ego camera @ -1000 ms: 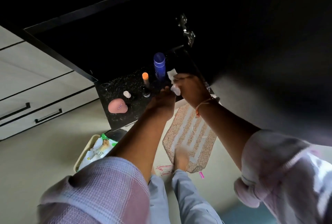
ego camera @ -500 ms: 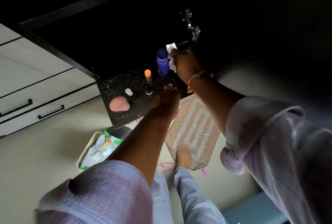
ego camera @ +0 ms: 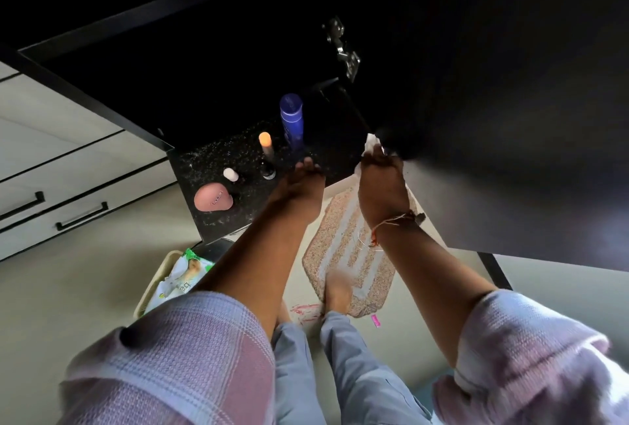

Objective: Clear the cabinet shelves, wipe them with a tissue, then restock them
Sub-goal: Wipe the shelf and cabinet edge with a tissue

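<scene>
My right hand grips a crumpled white tissue at the lower edge of the open dark cabinet door, right of the speckled black counter. The fingers of my left hand rest on the counter's front part. Standing on the counter are a tall blue spray can, an orange-capped tube, a small dark bottle, a small white-capped bottle and a pink rounded object. The cabinet interior is too dark to see into.
A metal hinge shows at the cabinet's right side. Pale drawers with black handles are on the left. On the floor lie a striped mat and a basket holding a wipes pack. My feet stand by the mat.
My right hand with the tissue rose toward the hinge, then came back down to the door's lower edge. My left hand stayed on the counter.
</scene>
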Motion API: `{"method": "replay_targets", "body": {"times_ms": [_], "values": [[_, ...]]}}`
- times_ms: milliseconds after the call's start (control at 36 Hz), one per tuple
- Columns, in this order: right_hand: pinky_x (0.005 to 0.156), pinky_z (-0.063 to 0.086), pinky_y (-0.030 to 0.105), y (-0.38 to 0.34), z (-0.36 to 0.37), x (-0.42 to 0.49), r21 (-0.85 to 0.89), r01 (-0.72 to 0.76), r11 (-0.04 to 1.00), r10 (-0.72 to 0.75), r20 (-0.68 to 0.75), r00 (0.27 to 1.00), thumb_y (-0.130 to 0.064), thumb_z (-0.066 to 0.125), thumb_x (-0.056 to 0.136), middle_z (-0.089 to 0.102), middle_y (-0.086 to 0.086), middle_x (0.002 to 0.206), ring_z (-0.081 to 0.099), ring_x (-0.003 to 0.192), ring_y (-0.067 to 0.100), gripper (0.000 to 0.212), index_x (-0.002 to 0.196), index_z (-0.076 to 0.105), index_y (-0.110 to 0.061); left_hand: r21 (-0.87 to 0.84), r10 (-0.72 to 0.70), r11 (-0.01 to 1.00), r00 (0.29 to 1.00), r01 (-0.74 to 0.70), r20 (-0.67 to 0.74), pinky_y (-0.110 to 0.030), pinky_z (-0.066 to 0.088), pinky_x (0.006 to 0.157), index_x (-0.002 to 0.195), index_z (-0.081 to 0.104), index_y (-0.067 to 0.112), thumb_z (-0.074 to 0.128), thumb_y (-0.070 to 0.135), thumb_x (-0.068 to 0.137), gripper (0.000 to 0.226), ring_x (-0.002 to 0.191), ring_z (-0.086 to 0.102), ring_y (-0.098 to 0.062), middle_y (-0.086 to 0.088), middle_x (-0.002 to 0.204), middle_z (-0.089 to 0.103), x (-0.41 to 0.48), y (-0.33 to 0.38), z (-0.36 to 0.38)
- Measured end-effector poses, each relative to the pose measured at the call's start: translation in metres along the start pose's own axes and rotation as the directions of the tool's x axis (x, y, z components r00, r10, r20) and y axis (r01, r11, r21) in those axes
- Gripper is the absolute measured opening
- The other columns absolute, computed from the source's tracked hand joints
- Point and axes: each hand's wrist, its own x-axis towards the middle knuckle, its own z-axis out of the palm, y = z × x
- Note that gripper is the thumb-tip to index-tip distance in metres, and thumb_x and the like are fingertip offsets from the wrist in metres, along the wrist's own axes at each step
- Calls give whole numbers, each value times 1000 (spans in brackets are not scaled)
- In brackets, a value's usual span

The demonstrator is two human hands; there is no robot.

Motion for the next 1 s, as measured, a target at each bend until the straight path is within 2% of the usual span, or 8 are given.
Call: {"method": "replay_targets", "body": {"times_ms": [83,222,444,556,667,833,917,1000], "values": [[109,30,32,-14,-3,-3,-7,12,1000,-11,71,997,0,35,96,38,22,150,40,137,32,50,145,36,1,-1,-20,1000,1000,20,-8,-36,16,119,155,7,9,39,4,97,66,149,12,-28,-12,163,1,-1,1,0],[116,23,36,-25,3,-16,-125,438,890,-416,168,894,2,29,94,27,16,159,16,151,22,58,152,23,-2,-53,-35,998,999,34,-19,-32,13,120,154,4,6,33,10,102,60,149,10,-28,-14,162,2,-2,1,0],[100,41,38,-3,-18,-14,-419,119,900,-62,147,987,-7,40,95,34,30,150,40,137,35,57,146,23,13,-50,-16,999,1000,15,-14,-37,14,120,154,9,8,34,2,97,63,149,10,-28,-13,162,0,-4,-1,1],[93,43,35,-9,-19,-4,-331,43,943,14,168,986,-3,42,94,64,17,120,60,109,31,37,129,53,1,-58,-16,998,1000,14,-25,-37,15,121,154,7,9,36,1,96,66,150,9,-27,-12,163,-1,-5,0,3],[99,44,37,-21,-12,-10,-163,89,983,-73,103,992,3,44,84,61,25,124,58,114,37,46,129,53,4,-102,-41,994,999,38,-24,-40,15,121,153,15,7,36,5,96,61,149,12,-31,-14,162,4,-4,0,5],[107,28,19,-29,-6,-12,-102,546,831,-524,182,832,-7,34,96,36,13,155,34,143,22,52,148,35,-8,-303,-87,952,988,44,-129,-20,1,114,153,15,6,30,5,102,53,150,7,-22,-9,162,8,-16,10,20],[113,25,25,-10,-8,-3,-129,584,801,-550,223,804,-3,32,97,37,9,156,32,145,17,49,146,39,-8,-368,-153,928,962,61,-226,-23,-3,116,153,7,2,34,-9,94,66,150,1,-26,-15,162,1,-30,12,30],[114,28,32,10,-11,10,-202,457,866,-440,127,889,-3,34,98,50,9,146,47,134,20,45,141,46,-11,-351,-149,935,948,43,-280,-26,-2,117,153,5,1,35,-15,88,74,150,-1,-27,-15,162,-1,-42,11,36]]}}
